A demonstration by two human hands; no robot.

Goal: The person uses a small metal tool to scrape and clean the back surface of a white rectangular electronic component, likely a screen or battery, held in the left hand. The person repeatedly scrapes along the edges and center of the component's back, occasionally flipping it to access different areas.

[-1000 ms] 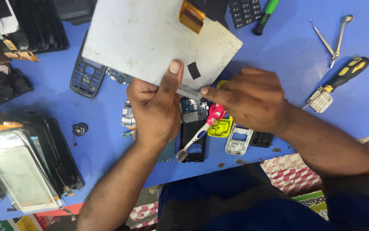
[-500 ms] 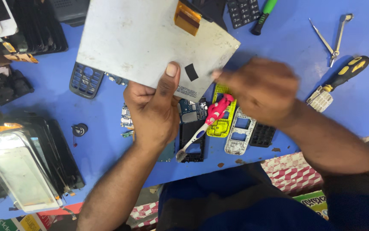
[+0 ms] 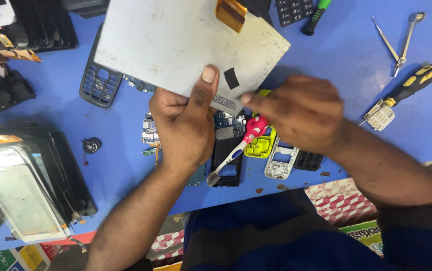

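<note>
The blue worktop under me is crowded, and that is the first risk: anything I let slip lands on loose parts rather than bare surface. The biggest thing in play is the flat grey display panel, held tilted above the worktop. My left hand is clamped on its near edge, thumb pressed on the back, fingers underneath. That is a one-edge grip on a wide thin sheet, so too much thumb pressure could flex or crack it, and too little could let it swing down onto the dark keypad phone lying partly beneath it.

My right hand is blurred; its fingertips meet the panel's near corner by a small label, but I cannot tell whether they are pinching anything. A tug there could twist the panel against my left grip.

The orange ribbon cable folded at the far edge looks fragile; if it snags, it could tear.

Below my hands lie a bare circuit board, a yellow keypad frame and a red-and-white toothbrush resting across them. A dropped corner could knock these about or scratch the board.
</note>
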